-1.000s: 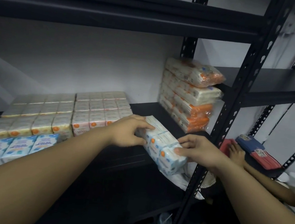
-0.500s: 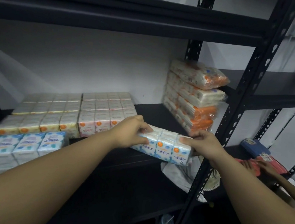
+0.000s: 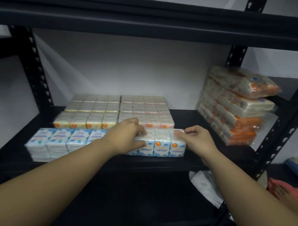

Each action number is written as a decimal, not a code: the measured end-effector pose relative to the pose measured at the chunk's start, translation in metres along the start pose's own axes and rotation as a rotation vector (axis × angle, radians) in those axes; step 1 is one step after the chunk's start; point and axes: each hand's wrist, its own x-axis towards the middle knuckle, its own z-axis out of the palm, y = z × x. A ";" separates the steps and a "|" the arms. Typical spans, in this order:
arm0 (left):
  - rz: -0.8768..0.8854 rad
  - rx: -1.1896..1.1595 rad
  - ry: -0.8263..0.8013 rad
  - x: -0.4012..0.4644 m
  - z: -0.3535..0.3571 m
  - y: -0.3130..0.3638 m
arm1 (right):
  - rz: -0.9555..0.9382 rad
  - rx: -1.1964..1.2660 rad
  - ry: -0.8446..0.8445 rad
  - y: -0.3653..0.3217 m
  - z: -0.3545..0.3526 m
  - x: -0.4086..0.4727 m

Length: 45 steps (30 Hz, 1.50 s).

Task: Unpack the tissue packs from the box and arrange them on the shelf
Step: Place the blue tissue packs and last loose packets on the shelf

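From the head view, a blue-and-white plastic-wrapped tissue pack (image 3: 161, 144) is held on the black metal shelf (image 3: 190, 166) at its front edge. It is gripped at its left end by the left hand (image 3: 126, 135) and pinched at its top right corner by the right hand (image 3: 199, 142). A matching blue pack (image 3: 61, 142) lies just to the left, cream and pink packs (image 3: 118, 111) sit behind, and a stack of orange-wrapped bundles (image 3: 236, 106) stands at the right.

shelf (image 3: 190, 117): we see every pack on it
held pack (image 3: 161, 144): front edge, between left hand (image 3: 125, 138) and right hand (image 3: 199, 143)
front-left pack (image 3: 61, 140): just left of it
rear packs (image 3: 118, 111): behind both
stack (image 3: 236, 106): far right
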 end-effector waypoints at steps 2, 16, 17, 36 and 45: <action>-0.024 -0.015 0.008 -0.007 -0.007 -0.013 | -0.045 -0.024 -0.082 -0.007 0.012 -0.005; -0.285 -0.102 0.009 -0.033 -0.022 -0.072 | -0.142 -0.062 -0.079 0.016 0.031 0.001; -0.286 -0.124 0.010 -0.033 -0.020 -0.073 | -0.151 -0.058 -0.093 0.016 0.031 0.001; -0.309 -0.138 -0.005 -0.028 -0.017 -0.070 | -0.187 -0.028 -0.054 0.024 0.041 0.001; -0.279 -0.229 -0.129 -0.046 -0.048 -0.096 | -0.302 -0.270 0.047 0.002 0.041 -0.017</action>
